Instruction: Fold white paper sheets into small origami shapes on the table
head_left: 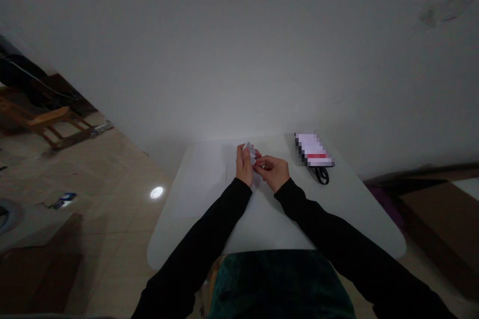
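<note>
Folded white paper [251, 151] between two hands over a white table [271, 234]
The left hand [244, 171] clasps the paper between thumb and fingers; the right hand [276, 172] has its fingertips at the lower edge, whether pinching it I cannot tell; a white sheet [202, 174] lies left, a dark-edged device [314, 148] right, the wall [239, 50] beyond

White table [269, 232], near corners rounded, far edge against wall [239, 60]. White paper [202, 174] flat along left edge, reaching far left corner. Dark-edged device [315, 149], pale face pixelated with red band, near far right corner; black cord [322, 175] looped at its near end.
</note>
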A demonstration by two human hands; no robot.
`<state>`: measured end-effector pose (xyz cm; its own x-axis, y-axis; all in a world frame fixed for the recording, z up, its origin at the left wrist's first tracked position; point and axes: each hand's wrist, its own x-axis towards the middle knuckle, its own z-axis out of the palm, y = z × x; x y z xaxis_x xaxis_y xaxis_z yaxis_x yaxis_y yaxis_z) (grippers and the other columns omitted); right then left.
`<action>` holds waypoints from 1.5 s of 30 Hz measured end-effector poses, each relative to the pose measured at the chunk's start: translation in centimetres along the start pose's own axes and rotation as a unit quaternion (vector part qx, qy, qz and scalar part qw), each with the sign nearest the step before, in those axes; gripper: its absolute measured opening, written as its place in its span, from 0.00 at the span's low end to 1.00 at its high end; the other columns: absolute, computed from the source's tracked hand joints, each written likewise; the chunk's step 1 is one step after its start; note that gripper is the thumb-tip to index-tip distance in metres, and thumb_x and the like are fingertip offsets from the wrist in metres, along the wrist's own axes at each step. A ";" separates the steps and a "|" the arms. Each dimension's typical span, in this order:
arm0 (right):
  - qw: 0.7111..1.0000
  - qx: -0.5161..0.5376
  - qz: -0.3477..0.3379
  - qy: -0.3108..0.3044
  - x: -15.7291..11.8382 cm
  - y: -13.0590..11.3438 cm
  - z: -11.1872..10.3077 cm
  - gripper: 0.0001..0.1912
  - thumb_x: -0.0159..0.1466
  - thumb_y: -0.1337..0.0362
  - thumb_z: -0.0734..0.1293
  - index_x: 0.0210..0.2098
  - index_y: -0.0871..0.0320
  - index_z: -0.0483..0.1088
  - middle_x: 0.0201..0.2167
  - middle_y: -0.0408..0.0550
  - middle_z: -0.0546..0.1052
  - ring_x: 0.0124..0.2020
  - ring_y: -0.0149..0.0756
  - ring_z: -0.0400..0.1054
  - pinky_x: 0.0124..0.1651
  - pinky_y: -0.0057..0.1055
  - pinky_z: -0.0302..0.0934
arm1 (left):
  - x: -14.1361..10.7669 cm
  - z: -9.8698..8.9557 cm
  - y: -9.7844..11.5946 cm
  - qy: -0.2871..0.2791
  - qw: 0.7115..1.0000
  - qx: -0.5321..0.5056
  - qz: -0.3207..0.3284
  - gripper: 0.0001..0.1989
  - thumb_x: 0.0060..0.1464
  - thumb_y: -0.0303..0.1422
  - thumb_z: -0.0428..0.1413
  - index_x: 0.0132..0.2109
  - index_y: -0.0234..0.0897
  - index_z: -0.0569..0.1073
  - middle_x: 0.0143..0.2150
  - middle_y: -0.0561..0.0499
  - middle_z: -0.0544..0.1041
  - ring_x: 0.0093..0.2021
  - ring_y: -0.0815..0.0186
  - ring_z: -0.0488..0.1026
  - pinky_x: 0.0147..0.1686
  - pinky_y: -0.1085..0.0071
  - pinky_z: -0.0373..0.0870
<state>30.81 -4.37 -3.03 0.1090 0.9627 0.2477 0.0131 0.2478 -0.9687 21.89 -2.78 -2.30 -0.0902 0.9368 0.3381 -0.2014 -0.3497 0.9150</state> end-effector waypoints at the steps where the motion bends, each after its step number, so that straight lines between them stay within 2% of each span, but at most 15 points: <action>1: 1.000 0.002 0.007 -0.002 0.0 -0.1 0.0 0.12 0.45 0.59 0.70 0.25 0.61 0.72 0.23 0.46 0.74 0.16 0.27 0.62 0.11 0.23 0.56 | 0.0 0.0 0.0 -0.002 1.000 -0.003 0.001 0.19 0.57 0.50 0.41 0.41 0.40 0.61 0.31 0.52 0.69 0.30 0.70 0.69 0.32 0.72 0.67; 9: 0.998 0.022 0.063 -0.008 -0.3 -0.5 0.1 0.14 0.43 0.57 0.70 0.24 0.61 0.70 0.24 0.47 0.74 0.13 0.28 0.62 0.07 0.23 0.50 | -0.4 0.1 0.1 -0.009 0.999 0.011 0.035 0.19 0.57 0.50 0.40 0.41 0.39 0.60 0.31 0.52 0.68 0.29 0.70 0.68 0.31 0.72 0.67; 17: 0.995 0.006 0.090 -0.030 -0.1 -0.1 -0.2 0.16 0.43 0.56 0.70 0.25 0.62 0.70 0.24 0.47 0.74 0.10 0.27 0.58 0.06 0.25 0.48 | -0.2 -0.5 -0.8 -0.056 0.998 0.021 -0.002 0.19 0.57 0.50 0.40 0.42 0.39 0.61 0.33 0.51 0.69 0.32 0.69 0.70 0.33 0.69 0.69; 19: 0.997 -0.005 0.071 -0.023 0.2 0.3 -0.3 0.14 0.43 0.57 0.70 0.24 0.62 0.70 0.23 0.47 0.74 0.12 0.28 0.60 0.10 0.26 0.52 | 0.0 -0.5 -0.8 -0.050 0.998 0.024 -0.002 0.19 0.57 0.49 0.41 0.42 0.38 0.62 0.33 0.51 0.70 0.33 0.68 0.70 0.36 0.68 0.69; 21: 0.999 -0.037 0.017 -0.004 0.5 0.7 -0.5 0.11 0.46 0.58 0.70 0.22 0.60 0.70 0.22 0.46 0.74 0.17 0.31 0.64 0.17 0.29 0.59 | 0.1 -0.3 -0.8 -0.036 0.999 0.019 -0.005 0.18 0.56 0.49 0.45 0.42 0.38 0.62 0.33 0.50 0.70 0.34 0.67 0.71 0.37 0.67 0.69; 23: 0.994 -0.096 -0.050 0.035 0.8 0.9 -0.7 0.08 0.48 0.60 0.70 0.22 0.59 0.72 0.25 0.47 0.74 0.26 0.36 0.68 0.28 0.32 0.64 | 0.3 0.0 -0.7 -0.029 0.999 -0.016 -0.019 0.18 0.54 0.47 0.49 0.43 0.39 0.62 0.34 0.50 0.71 0.35 0.67 0.72 0.38 0.66 0.69; 25: 0.980 -0.158 -0.088 0.085 1.1 1.0 -0.9 0.07 0.47 0.60 0.71 0.23 0.57 0.75 0.30 0.50 0.74 0.36 0.40 0.68 0.35 0.35 0.64 | 0.5 0.2 -0.5 -0.023 0.996 -0.074 -0.045 0.18 0.53 0.47 0.51 0.43 0.39 0.62 0.35 0.50 0.71 0.36 0.66 0.73 0.40 0.65 0.69; 27: 0.976 -0.179 -0.081 0.099 1.2 1.0 -1.0 0.09 0.46 0.59 0.72 0.25 0.56 0.76 0.35 0.52 0.73 0.40 0.42 0.67 0.35 0.35 0.64 | 0.6 0.3 -0.4 -0.002 0.990 -0.120 -0.071 0.19 0.53 0.48 0.50 0.43 0.38 0.62 0.36 0.49 0.72 0.39 0.64 0.73 0.41 0.64 0.68; 31: 0.997 -0.076 0.005 -0.019 0.9 0.7 -0.5 0.16 0.49 0.52 0.70 0.30 0.58 0.75 0.34 0.50 0.75 0.31 0.36 0.68 0.28 0.31 0.65 | 1.0 0.1 -0.1 0.044 0.987 -0.128 -0.089 0.22 0.54 0.50 0.45 0.44 0.36 0.62 0.37 0.47 0.73 0.43 0.62 0.73 0.43 0.64 0.67; 33: 0.998 -0.038 0.012 -0.052 0.6 0.6 -0.3 0.18 0.48 0.52 0.71 0.34 0.58 0.74 0.34 0.49 0.75 0.29 0.34 0.68 0.28 0.31 0.66 | 1.3 -0.2 0.0 0.056 0.985 -0.131 -0.099 0.23 0.55 0.51 0.43 0.45 0.36 0.62 0.38 0.46 0.73 0.43 0.63 0.73 0.44 0.65 0.67; 37: 0.998 -0.015 -0.055 -0.033 0.2 0.2 -0.1 0.17 0.48 0.57 0.72 0.36 0.57 0.72 0.37 0.49 0.74 0.34 0.36 0.70 0.33 0.32 0.67 | 1.7 -0.7 -0.1 0.040 0.981 -0.149 -0.119 0.25 0.55 0.52 0.42 0.48 0.35 0.62 0.40 0.43 0.74 0.42 0.62 0.73 0.42 0.64 0.68; 41: 0.992 -0.050 -0.116 0.001 0.8 0.2 -1.0 0.12 0.52 0.59 0.69 0.34 0.58 0.71 0.36 0.48 0.73 0.34 0.35 0.69 0.31 0.30 0.66 | 1.7 -0.8 -0.6 -0.005 0.987 -0.122 -0.100 0.24 0.53 0.47 0.50 0.51 0.34 0.63 0.42 0.42 0.74 0.43 0.62 0.72 0.43 0.65 0.67; 43: 0.984 -0.104 -0.143 0.005 1.6 0.3 -1.9 0.10 0.53 0.61 0.68 0.35 0.57 0.71 0.36 0.48 0.72 0.33 0.35 0.68 0.29 0.29 0.65 | 1.7 -1.0 -0.5 0.015 0.993 -0.079 -0.088 0.24 0.51 0.43 0.54 0.52 0.37 0.63 0.44 0.44 0.73 0.44 0.63 0.71 0.43 0.66 0.66; 45: 0.967 -0.184 -0.173 -0.018 2.6 0.5 -3.1 0.08 0.54 0.64 0.68 0.34 0.57 0.71 0.35 0.48 0.72 0.32 0.35 0.67 0.29 0.30 0.64 | 2.0 -1.3 0.1 0.052 0.995 -0.025 -0.080 0.23 0.50 0.41 0.55 0.52 0.39 0.63 0.46 0.45 0.71 0.45 0.64 0.70 0.43 0.66 0.66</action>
<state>34.14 -2.05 -2.94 -0.0010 0.8340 0.5518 0.3971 0.5068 -0.7652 20.40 -0.97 -1.81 -0.1536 0.9747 0.1623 -0.2692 -0.1993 0.9422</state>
